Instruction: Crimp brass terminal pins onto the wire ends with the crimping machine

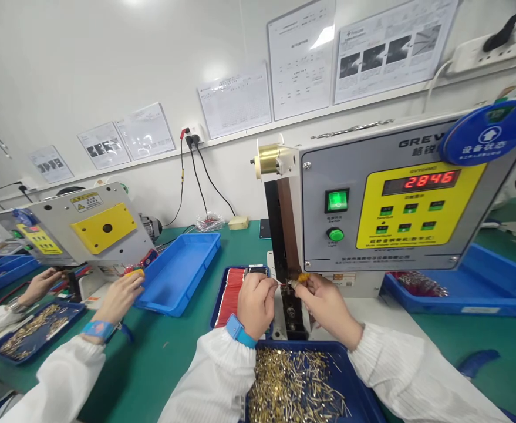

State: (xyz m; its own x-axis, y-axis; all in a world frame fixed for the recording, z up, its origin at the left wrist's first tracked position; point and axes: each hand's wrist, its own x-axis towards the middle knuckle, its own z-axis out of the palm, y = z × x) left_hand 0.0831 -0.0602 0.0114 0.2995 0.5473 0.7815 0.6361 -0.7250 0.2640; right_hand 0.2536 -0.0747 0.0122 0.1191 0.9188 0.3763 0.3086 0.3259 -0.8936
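Observation:
My left hand pinches a thin red wire whose tip reaches toward the crimping die of the bench machine. Facing it, my right hand holds a small brass terminal with a yellow end at the same spot. Both hands sit right in front of the die, and the fingers hide part of it. Below my wrists lies a blue tray of loose brass terminals. A tray of red wires sits just under my left hand.
A grey and yellow crimping machine with a red counter reading 2846 stands ahead. A blue tray lies left of me, another holds wires at right. At left, a co-worker's hands work at a similar machine.

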